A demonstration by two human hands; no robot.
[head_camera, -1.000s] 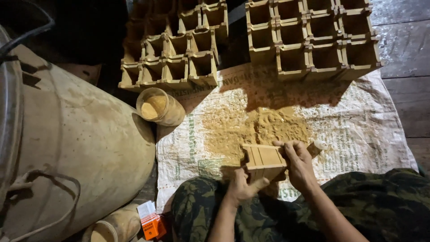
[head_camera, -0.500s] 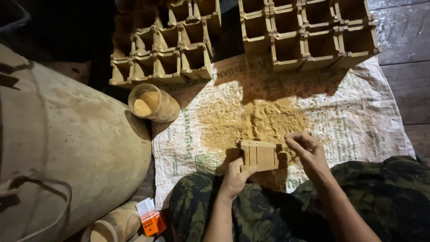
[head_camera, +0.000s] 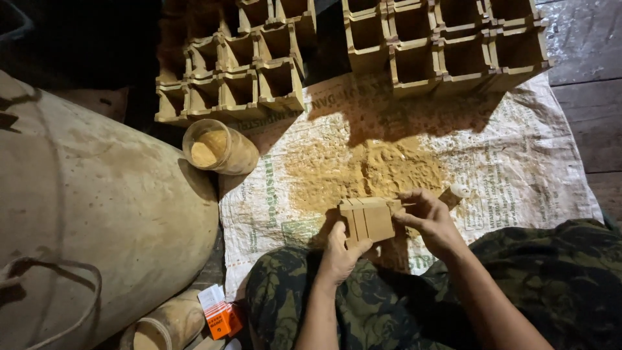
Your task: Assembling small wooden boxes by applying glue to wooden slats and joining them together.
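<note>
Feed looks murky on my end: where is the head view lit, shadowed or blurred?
Head view: light falls brightest on the woven sack and sawdust-like pile; the top left corner is near black; the box rows cast a dark shadow onto the sack; the left hand, right hand and wooden block look sharp, without glare.

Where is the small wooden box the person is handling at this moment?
In the head view, the wooden box sits low centre, held between the left hand and right hand, over the sandy pile on the woven sack.
</note>
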